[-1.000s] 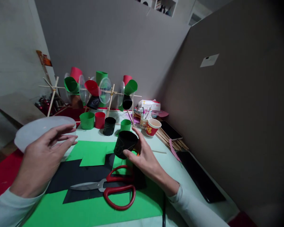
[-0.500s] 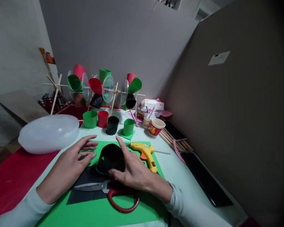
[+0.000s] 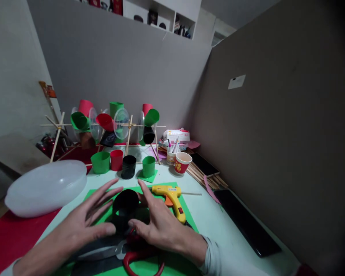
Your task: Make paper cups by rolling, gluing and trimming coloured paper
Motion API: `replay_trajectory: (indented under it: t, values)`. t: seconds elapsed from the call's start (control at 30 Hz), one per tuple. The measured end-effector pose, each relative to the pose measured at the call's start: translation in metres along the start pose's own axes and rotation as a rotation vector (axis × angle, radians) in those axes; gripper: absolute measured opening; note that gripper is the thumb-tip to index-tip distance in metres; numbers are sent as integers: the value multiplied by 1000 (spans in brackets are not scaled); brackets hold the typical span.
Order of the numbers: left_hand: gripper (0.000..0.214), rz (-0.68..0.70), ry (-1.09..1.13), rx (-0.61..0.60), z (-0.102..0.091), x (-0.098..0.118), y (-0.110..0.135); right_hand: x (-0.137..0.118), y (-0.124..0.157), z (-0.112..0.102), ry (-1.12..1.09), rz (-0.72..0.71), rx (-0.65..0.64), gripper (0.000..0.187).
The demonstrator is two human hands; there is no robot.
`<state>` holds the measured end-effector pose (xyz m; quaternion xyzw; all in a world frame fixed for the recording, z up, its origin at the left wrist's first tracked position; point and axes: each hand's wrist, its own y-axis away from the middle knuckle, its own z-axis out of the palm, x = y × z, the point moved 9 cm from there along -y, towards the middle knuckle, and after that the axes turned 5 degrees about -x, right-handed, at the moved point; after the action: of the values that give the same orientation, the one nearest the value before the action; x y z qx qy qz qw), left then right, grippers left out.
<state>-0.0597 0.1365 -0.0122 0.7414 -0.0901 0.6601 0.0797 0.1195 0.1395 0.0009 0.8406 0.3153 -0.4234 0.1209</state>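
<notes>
A black paper tube (image 3: 125, 201) sits between my two hands, its round opening facing up toward me. My right hand (image 3: 158, 218) holds it from the right, with the thumb at its near edge and the fingers behind. My left hand (image 3: 89, 222) is open beside the tube's left side, fingers spread and thumb close to its near edge; whether it touches is unclear. Below lie scissors with red handles (image 3: 127, 262), on a black paper sheet (image 3: 100, 264) over a green sheet (image 3: 191, 225). To the right of the tube rests a yellow glue gun (image 3: 172, 193).
Behind stand green (image 3: 100, 163), red (image 3: 116, 160) and black (image 3: 128, 167) paper cups, plus a green cup on a square base (image 3: 148, 167). A stick frame carries paper cups and clear discs (image 3: 121, 123). A white balloon (image 3: 48, 188) lies left; a paper cup (image 3: 183, 163) and sticks lie right.
My left hand has come nearer the black tube, its fingers spreading wider. The right hand keeps its hold on the tube. The camera view has tilted upward and shifted.
</notes>
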Motion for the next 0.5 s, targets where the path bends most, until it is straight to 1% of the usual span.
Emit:
replay_trajectory:
  t: [0.07, 0.13, 0.2, 0.3, 0.37, 0.43, 0.5]
  values:
    - [98, -23, -22, -17, 9, -9, -2, -8, 2, 2, -2, -28, -40, 98]
    - [97, -35, -134, -3, 14, -14, -6, -15, 4, 5, 16, -55, -88, 93]
    - [96, -35, -220, 24, 15, -17, -10, -20, 7, 7, 42, -77, -122, 88]
    - [93, -16, -257, 66, 8, -26, -14, -22, 9, 10, 109, -129, -137, 87]
    - [88, 10, -296, 104, -1, -34, -15, -24, 10, 10, 174, -196, -100, 85]
    - [83, 22, -343, 130, -10, -43, -16, -25, 9, 10, 238, -238, -51, 79]
    - [81, 13, -357, 155, -16, -51, -17, -24, 8, 11, 284, -250, -37, 70]
